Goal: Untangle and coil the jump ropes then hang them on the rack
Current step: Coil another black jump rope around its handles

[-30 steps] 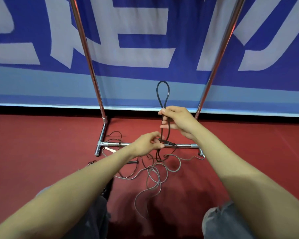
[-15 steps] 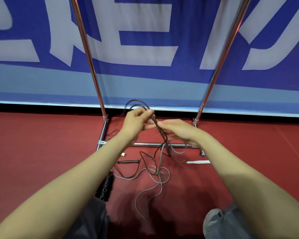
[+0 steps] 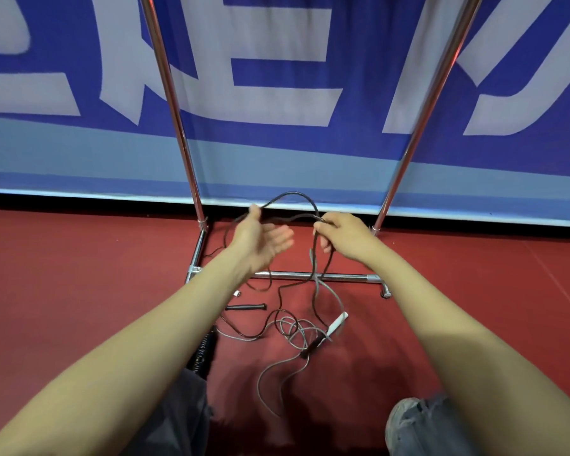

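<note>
Right hand (image 3: 346, 238) is gripping thin black jump rope (image 3: 293, 193), fingers curling round its strands. Left hand (image 3: 260, 238) is lying palm-up, fingers straight, slightly apart, loop crossing thumb. Rope's remainder is trailing onto red floor (image 3: 79, 291), tangling with thin grey jump rope (image 3: 270, 368) below chrome tube rack (image 3: 168, 77).

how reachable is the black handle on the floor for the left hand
Probably yes: the left hand is open, and the black handle lies uncovered on the floor close by, only loose black rope nearby.
</note>
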